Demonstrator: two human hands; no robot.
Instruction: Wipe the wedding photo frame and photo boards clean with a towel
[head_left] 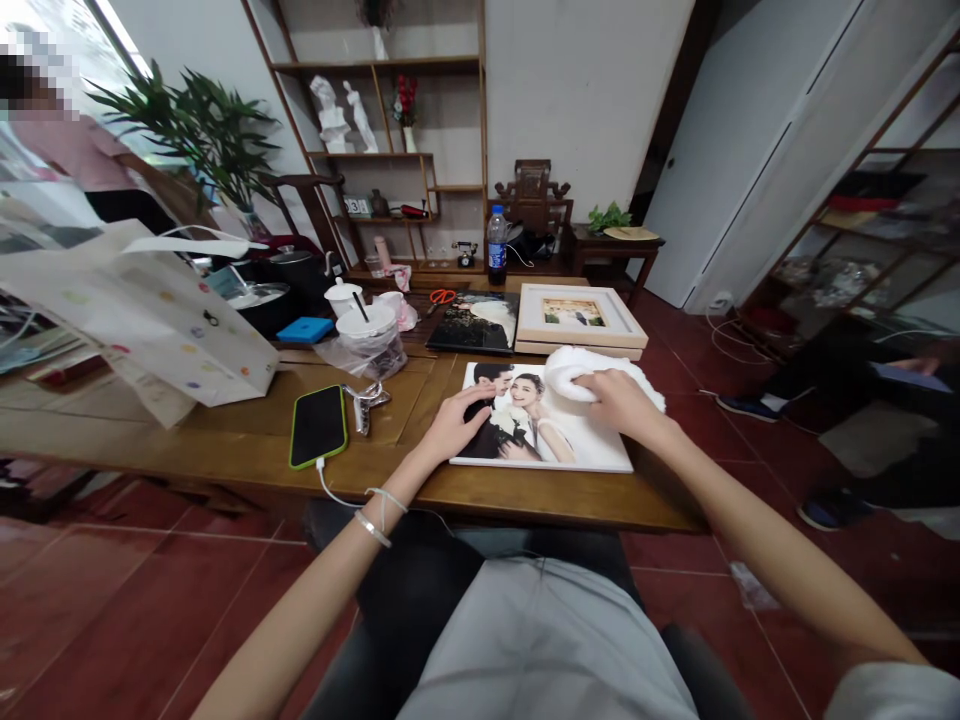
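A large glossy wedding photo print (577, 445) lies flat on the wooden table (240, 450) in front of me. My left hand (454, 425) rests on the print's left edge with fingers spread flat. My right hand (619, 400) is closed on a white cloth (574, 368) pressed against the print's upper right part. A thin bracelet circles my left wrist.
A green-cased phone (319, 425) on a cable lies left of the print, beside a metal clip (365, 402). Behind are a framed photo (577, 318), a dark print (474, 322), cups, a paper bag (142, 320) and a bottle (496, 245). A person stands far left.
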